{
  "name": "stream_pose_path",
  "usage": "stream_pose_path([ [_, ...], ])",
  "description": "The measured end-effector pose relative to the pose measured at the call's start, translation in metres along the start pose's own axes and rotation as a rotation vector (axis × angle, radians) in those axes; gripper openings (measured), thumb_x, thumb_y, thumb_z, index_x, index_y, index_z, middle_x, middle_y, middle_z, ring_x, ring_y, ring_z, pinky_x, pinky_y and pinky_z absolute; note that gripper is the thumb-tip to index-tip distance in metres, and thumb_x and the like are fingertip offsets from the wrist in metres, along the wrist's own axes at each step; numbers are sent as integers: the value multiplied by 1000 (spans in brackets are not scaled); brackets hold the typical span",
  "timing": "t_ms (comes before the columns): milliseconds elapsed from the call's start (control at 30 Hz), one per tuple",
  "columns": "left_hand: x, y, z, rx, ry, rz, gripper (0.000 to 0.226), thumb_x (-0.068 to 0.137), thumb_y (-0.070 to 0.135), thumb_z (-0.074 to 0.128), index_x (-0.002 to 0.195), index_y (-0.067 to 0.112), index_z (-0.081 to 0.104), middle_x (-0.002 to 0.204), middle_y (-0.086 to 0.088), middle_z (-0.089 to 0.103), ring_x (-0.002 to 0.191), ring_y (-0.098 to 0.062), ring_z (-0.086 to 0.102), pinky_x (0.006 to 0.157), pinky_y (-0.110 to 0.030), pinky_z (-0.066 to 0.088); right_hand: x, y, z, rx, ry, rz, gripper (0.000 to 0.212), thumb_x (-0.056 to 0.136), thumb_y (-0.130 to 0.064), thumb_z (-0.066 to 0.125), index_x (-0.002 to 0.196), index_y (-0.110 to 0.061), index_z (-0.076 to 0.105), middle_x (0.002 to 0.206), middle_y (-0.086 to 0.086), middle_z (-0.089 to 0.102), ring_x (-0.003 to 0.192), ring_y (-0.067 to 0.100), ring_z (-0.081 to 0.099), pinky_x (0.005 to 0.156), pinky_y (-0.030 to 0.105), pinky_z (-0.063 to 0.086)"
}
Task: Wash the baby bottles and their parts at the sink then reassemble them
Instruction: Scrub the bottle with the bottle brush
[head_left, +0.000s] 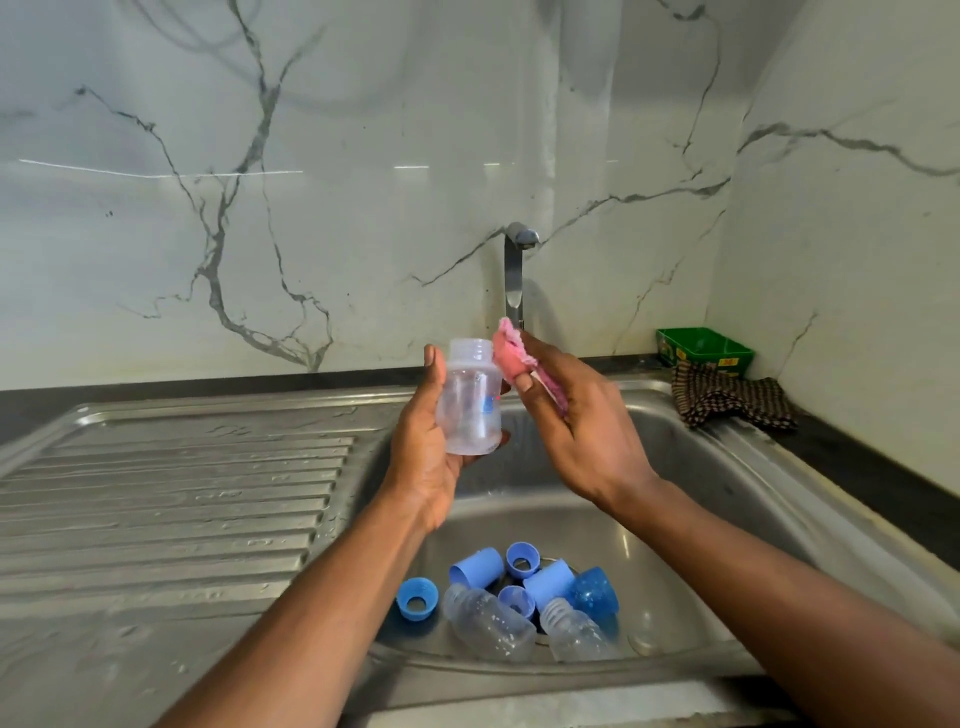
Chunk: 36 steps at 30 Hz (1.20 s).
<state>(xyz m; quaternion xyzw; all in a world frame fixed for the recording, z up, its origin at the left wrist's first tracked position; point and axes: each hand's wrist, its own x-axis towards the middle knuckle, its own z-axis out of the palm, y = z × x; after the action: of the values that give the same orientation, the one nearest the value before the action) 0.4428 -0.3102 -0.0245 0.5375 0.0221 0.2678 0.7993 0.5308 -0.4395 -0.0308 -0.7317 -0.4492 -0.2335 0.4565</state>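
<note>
White marble wall (363, 156) with grey veins fills the back and the right side. Below it a dark counter (857, 457) frames a steel sink (701, 467) whose ribbed, wet draining board (171, 493) lies to the left. A steel tap (514, 270) rises behind the basin. In the far right corner sit a green box (706, 351) and, just in front of it, a checked cloth (732, 400). In the basin bottom lie two clear bottles (488, 623) among blue caps and rings (478, 567). Over the basin the left hand (426, 441) grips a clear bottle (470, 400) upright, mouth open. The right hand (576, 421) pinches a pink sponge (506, 353) just beside the bottle's neck.
</note>
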Motion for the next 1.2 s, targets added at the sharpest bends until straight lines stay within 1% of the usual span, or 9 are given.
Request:
stream_pose_path([
  [100,0,5,-1,87,12,32,52,99,54,35,106,14,68,89,-5,73,75,-15,66,60,-31,55,11,2,-8,-15,-50,46,49,102,-54,41,147,-34,46,137,-7,61,123,12,58,98,38,51],
  [167,1,5,-6,169,41,87,58,95,65,39,104,16,70,92,-8,75,77,-20,69,60,-32,56,19,-5,-17,88,-89,18,46,105,-46,40,148,-30,46,139,-6,60,126,9,56,101,27,48],
  [267,2,6,-18,324,42,145,78,57,80,71,98,15,71,90,-7,75,76,-20,70,62,-34,58,34,-20,-23,199,-156,7,47,105,-44,37,144,-22,52,132,-5,64,118,5,59,94,18,46],
  [400,7,-3,-27,625,36,179,61,45,35,98,95,16,68,87,0,73,74,-12,64,68,-25,54,49,-22,-24,184,-328,34,42,102,-36,50,143,-27,47,126,-5,62,107,9,62,94,28,49],
  [567,16,-11,-34,785,119,225,58,54,17,94,104,18,64,93,2,72,80,-18,69,73,-32,57,50,-20,-22,55,-458,37,27,97,-30,57,123,-24,62,108,-2,70,97,17,67,91,45,54],
  [767,14,-19,-37,904,195,182,61,57,8,83,104,27,51,93,2,67,82,-26,66,72,-40,56,52,-27,-15,-25,-545,37,29,100,-28,57,125,-16,65,114,-8,67,103,9,62,95,33,50],
  [900,18,-18,-42,880,256,136,61,60,3,82,106,25,49,99,-1,66,84,-25,64,70,-35,55,47,-24,-7,-78,-511,36,31,101,-26,56,128,-15,64,124,0,67,110,11,61,91,23,43],
  [1067,17,-17,-43,1049,196,139,57,62,7,83,100,27,45,94,3,62,76,-21,60,54,-26,42,48,-22,-5,-97,-613,36,28,101,-23,55,124,-12,67,107,-7,65,86,-4,58,76,11,41],
  [1200,14,-22,-41,1210,62,220,56,59,8,82,98,29,46,94,2,63,83,-27,60,63,-39,50,57,-26,-10,-242,-805,77,27,100,-19,55,121,-10,68,113,1,67,101,12,58,83,23,42],
])
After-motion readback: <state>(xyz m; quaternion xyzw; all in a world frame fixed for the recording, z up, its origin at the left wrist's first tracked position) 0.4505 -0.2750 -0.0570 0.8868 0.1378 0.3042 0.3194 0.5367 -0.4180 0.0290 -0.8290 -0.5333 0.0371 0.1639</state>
